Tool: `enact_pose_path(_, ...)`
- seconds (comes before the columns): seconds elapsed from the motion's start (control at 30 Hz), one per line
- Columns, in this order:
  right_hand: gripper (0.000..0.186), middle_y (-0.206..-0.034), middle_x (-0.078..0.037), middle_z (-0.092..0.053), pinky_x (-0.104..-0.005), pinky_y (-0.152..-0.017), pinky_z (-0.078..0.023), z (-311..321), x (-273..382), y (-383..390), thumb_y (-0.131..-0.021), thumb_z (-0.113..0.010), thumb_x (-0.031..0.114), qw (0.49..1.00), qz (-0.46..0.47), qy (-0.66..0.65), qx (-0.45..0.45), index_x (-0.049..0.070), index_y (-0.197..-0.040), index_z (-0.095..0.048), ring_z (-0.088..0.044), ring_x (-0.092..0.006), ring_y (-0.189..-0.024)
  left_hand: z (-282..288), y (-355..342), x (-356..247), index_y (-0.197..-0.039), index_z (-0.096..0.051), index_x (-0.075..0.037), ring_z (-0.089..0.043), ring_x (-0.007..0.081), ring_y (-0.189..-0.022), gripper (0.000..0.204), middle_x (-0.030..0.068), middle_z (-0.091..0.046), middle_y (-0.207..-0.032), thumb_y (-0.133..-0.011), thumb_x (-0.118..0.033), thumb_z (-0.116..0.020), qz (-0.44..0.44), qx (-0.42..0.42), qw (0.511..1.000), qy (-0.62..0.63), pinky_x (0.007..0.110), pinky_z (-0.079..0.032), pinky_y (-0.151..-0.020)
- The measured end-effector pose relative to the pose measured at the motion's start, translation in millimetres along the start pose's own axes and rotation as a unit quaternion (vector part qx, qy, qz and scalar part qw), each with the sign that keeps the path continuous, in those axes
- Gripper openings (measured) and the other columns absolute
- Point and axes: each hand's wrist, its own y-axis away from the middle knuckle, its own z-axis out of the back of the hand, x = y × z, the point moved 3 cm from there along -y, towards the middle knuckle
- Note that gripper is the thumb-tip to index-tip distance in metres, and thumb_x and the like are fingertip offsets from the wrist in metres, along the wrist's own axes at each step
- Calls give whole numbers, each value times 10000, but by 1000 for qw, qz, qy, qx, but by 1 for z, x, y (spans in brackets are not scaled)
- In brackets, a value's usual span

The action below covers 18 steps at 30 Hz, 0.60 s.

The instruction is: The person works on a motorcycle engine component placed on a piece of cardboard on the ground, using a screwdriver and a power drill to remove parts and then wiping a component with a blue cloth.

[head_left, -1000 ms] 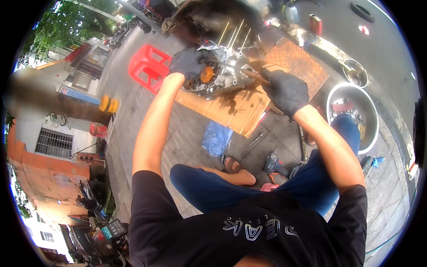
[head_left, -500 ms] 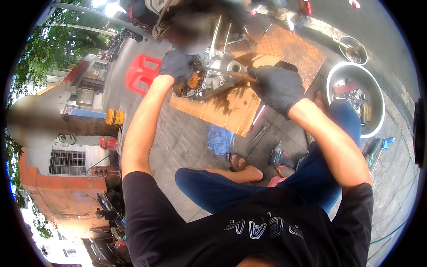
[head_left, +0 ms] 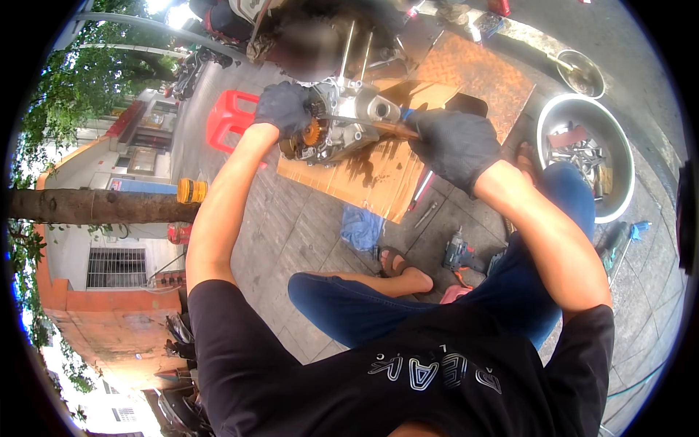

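The right hand (head_left: 459, 146) grips one brown-handled tool (head_left: 395, 130); the left hand's (head_left: 284, 109) grip cannot be told; one engine (head_left: 357, 108) between them.

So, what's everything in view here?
Engine: one, silver, upper centre
Gear: one, orange, on engine's left
Bar: one, brownish, across engine
Cardboard: count unclear, tan, under engine
Rusty sheet: one, brown, beside cardboard
Stool: one, red, left of engine
Basin: one, silver, right side
Drill: one, grey, on paving
Cloth: one, blue, on paving
Tree trunk: one, brown, far left
Blurred clutter: uncountable, dark, beyond engine
Left hand: one, black-gloved, at engine
Right hand: one, black-gloved, on bar
Legs: two, blue-trousered, lower centre
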Motion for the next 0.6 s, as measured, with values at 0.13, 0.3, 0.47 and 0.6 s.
enact_pose_path(0.13,238,-921,-150,-687,-459,-740,-506,-1,-1,-4,-881,-593,272,998,-13,4,54,147,-1073,-659,-664,-350,-871,2,4,4,-1085,-702,-203,-613,279,-1045,377,85,-665,-1111,-720,-275,-638,12,-15,1000,-23,415,-494,-895)
enact_pose_path(0.3,270,-948,-140,-690,-449,-772,-512,-1,-1,-6,-899,-569,307,997,-34,10,71,179,-1118,-661,-664,-339,-900,-17,18,71,-999,-687,-137,-614,263,-1038,263,89,-659,-1061,-798,-296,-626,49,-91,993,57,392,-500,-873)
enact_pose_path(0.47,364,-931,-135,-699,-406,-796,-505,7,-8,3,-881,-606,375,993,-77,-64,62,182,-1184,-663,-672,-310,-898,-101,93,105,-1075,-675,-60,-662,201,-972,340,73,-698,-1057,-842,-307,-688,207,-106,895,381,319,-504,-856)
enact_pose_path(0.6,446,-965,-70,-722,-317,-803,-490,-7,-36,3,-846,-665,400,976,-118,-171,69,194,-1242,-656,-682,-178,-865,-231,149,77,-1141,-662,4,-637,135,-1005,309,68,-700,-1083,-901,-192,-670,213,-191,660,695,281,-491,-887)
